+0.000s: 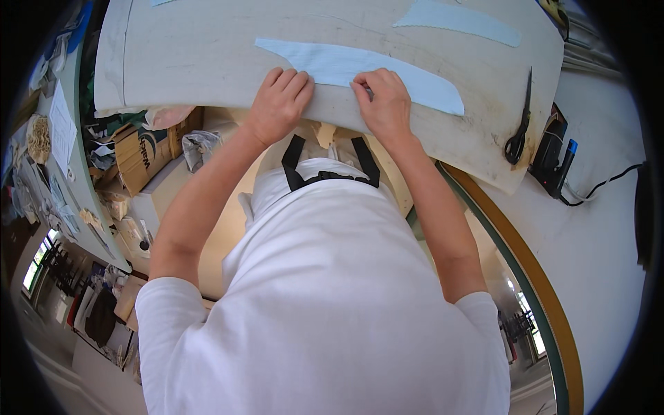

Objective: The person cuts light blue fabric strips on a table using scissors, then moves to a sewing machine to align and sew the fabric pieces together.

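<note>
Head view, looking down: a bench point(200, 55) covered in stained, greyish cloth curves across the top. On it, near the front and right of centre, lies a long light-blue strip point(332, 62), pointed at its left end and rounded at its right. A second blue piece point(460, 24) lies farther back on the right, well apart from the first. Black scissors point(525, 116) rest near the bench's right end, blades pointing away from the person; just past that end is a black device point(550, 149) with a blue part and a cord point(602, 181). To the left, below the bench top, are an opened cardboard box point(145, 152) and a clear plastic bag point(200, 149); farther left, a white paper sheet point(62, 128) lies on a cluttered side surface. Both bare forearms reach forward around the white shirt point(332, 290), elbows out. The left hand point(282, 104) is palm down, fingers bent, over the strip's near edge; the right hand point(384, 104) is farther along that edge, thumb and forefinger brought close together. Both hands hide parts of the strip, and whether either pinches the fabric, I cannot tell.
</note>
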Demonstrator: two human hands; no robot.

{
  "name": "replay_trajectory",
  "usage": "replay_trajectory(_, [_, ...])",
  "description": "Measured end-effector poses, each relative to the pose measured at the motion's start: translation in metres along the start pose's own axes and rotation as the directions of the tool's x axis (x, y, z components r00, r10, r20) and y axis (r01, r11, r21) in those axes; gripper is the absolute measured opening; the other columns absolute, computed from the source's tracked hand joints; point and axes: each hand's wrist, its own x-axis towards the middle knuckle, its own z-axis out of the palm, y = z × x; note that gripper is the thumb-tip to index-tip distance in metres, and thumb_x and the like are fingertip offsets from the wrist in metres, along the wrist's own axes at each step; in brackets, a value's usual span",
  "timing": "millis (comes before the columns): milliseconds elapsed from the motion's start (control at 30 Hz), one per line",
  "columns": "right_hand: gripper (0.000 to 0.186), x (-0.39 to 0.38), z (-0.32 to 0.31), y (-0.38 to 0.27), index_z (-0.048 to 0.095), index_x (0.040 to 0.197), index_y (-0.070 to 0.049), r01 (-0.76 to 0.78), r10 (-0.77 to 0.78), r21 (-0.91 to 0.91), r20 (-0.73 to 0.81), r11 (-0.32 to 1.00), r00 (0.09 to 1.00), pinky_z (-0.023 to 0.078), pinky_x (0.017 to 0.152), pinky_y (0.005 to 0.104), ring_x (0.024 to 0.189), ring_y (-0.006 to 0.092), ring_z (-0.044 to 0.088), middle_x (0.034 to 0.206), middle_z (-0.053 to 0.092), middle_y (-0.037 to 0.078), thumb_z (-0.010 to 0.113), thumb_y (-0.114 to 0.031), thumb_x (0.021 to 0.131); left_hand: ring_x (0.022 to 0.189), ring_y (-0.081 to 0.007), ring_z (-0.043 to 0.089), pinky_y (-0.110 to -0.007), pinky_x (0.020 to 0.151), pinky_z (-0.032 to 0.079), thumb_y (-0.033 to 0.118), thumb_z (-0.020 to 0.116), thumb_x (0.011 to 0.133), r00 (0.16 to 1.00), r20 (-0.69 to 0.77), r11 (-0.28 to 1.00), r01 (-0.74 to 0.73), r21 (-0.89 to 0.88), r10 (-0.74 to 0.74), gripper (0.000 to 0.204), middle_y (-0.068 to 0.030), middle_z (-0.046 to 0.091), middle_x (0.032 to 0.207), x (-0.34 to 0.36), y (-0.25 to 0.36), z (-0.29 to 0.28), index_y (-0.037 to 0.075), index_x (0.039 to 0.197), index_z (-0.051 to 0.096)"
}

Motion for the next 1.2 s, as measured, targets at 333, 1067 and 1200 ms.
replay_trajectory(333, [0.008, 0.001, 0.000, -0.001, 0.066, 0.080, -0.008, 0.017, -0.017, -0.003, -0.018, 1.000, 1.000, 0.047, 0.069, 0.0385, 0.078, 0.0281, 0.058, 0.078, 0.061, 0.006, 0.073, -0.007, 0.075, 0.088, -0.0283, 0.057, -0.038, 0.080, 0.048, 0.006, 0.061, 0.068, 0.995, -0.073, 0.984, -0.079, -0.157, 0.069, 0.028, -0.0134, 0.059, 0.097, 0.031, 0.019, 0.026, -0.003, 0.094, 0.060])
replay_trajectory(1067, [0.013, -0.005, -0.003, -0.005, 0.067, 0.092, -0.004, 0.132, -0.133, -0.039, -0.022, 0.990, 0.991, 0.049, 0.076, 0.0381, 0.085, 0.0290, 0.060, 0.091, 0.065, 0.009, 0.068, -0.002, 0.079, 0.106, -0.0285, 0.056, -0.042, 0.094, 0.043, 0.011, 0.069, 0.077, 0.994, -0.084, 0.996, 0.071, -0.050, -0.075, 0.038, -0.0115, 0.059, 0.114, 0.008, 0.043, 0.030, 0.001, 0.113, 0.063])
replay_trajectory(1200, [0.020, 0.001, 0.000, -0.024, 0.067, 0.100, -0.003, 0.211, -0.212, 0.064, 0.009, 0.975, 0.977, 0.050, 0.081, 0.0380, 0.090, 0.0295, 0.060, 0.098, 0.065, 0.011, 0.067, 0.001, 0.080, 0.105, -0.0300, 0.057, -0.043, 0.095, 0.044, 0.010, 0.069, 0.073, 0.993, -0.068, 0.983, 0.089, -0.162, -0.101, 0.033, -0.0125, 0.060, 0.116, 0.008, 0.037, 0.025, 0.001, 0.104, 0.064])
